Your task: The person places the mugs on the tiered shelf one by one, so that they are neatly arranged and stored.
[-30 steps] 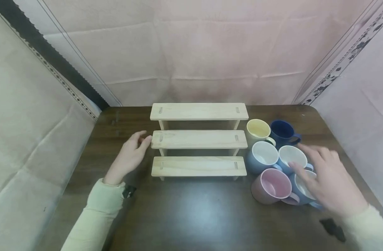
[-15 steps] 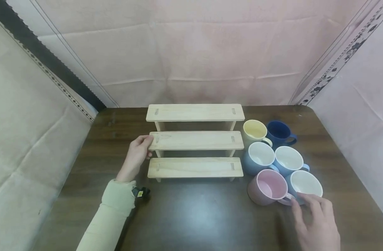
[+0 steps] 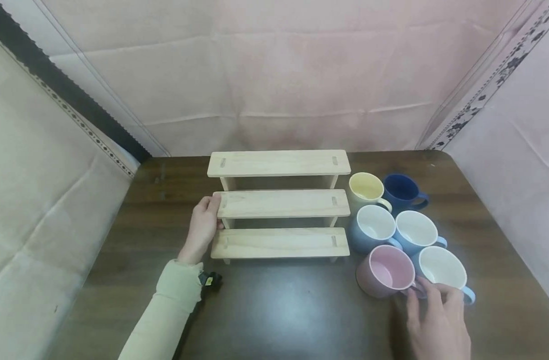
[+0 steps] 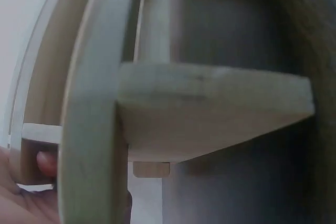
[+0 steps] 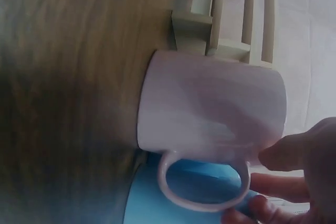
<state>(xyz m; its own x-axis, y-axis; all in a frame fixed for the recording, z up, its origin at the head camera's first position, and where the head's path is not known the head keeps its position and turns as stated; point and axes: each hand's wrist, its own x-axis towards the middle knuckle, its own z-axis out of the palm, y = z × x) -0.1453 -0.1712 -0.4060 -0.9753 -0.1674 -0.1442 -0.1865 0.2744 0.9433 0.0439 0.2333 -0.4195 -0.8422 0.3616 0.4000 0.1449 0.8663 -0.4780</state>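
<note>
A pale wooden three-tier stand (image 3: 279,203) is at the back middle of the table. My left hand (image 3: 203,225) grips the left end of its middle tier, thumb on top; in the left wrist view part of that hand (image 4: 26,198) shows beside the boards. At the right, a pink mug (image 3: 386,272) stands upright with its handle toward me. My right hand (image 3: 441,320) pinches at that handle with thumb and fingers. In the right wrist view, the thumb (image 5: 286,153) lies against the pink mug (image 5: 210,106) near its rim, with fingertips beside the handle (image 5: 205,203).
Behind the pink mug stand a yellow mug (image 3: 366,187), a dark blue mug (image 3: 402,192) and several light blue mugs (image 3: 441,267), packed close to the stand's right end. The brown table (image 3: 274,310) meets hanging white cloth (image 3: 279,90) at the back and sides.
My right hand has come from over the light blue mugs down to the pink mug's handle. My left hand has closed on the middle tier's end. The mugs stay in place.
</note>
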